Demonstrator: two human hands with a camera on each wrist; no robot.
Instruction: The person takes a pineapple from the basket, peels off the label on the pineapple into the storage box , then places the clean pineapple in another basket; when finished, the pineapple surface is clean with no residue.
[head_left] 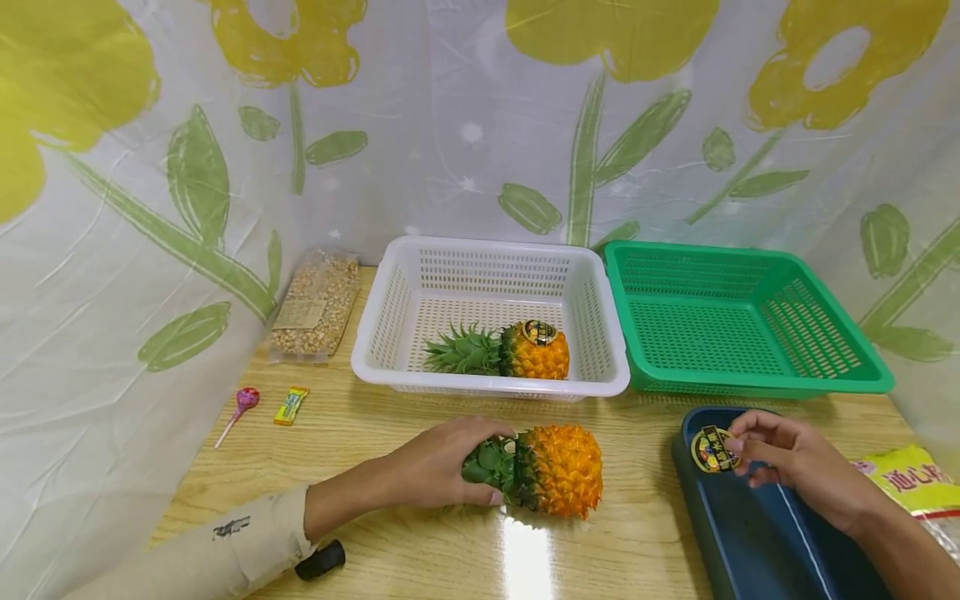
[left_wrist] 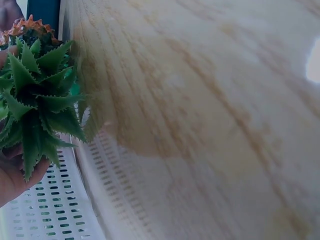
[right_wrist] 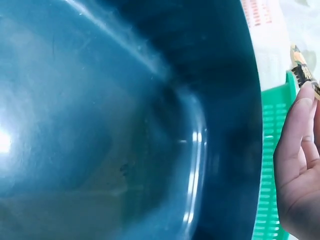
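My left hand (head_left: 442,462) grips a small pineapple (head_left: 564,471) by its green crown, with the orange fruit pointing right, low over the table in front of the white basket. In the left wrist view the spiky crown (left_wrist: 40,105) fills the left side, fingers around it. Between thumb and fingers, my right hand (head_left: 802,467) pinches a round black-and-gold sticker (head_left: 712,449) above the dark blue tray (head_left: 705,508). The right wrist view shows the sticker (right_wrist: 302,70) nearly edge-on at the fingertips. Another pineapple (head_left: 540,354) bearing a similar label lies in the white basket (head_left: 491,385).
A green basket (head_left: 757,383) stands beside the white one at the back right. Leftward are a bag of corn kernels (head_left: 315,308), a lollipop (head_left: 243,400) and a yellow wrapped candy (head_left: 291,406). A yellow packet (head_left: 911,479) lies right of the tray.
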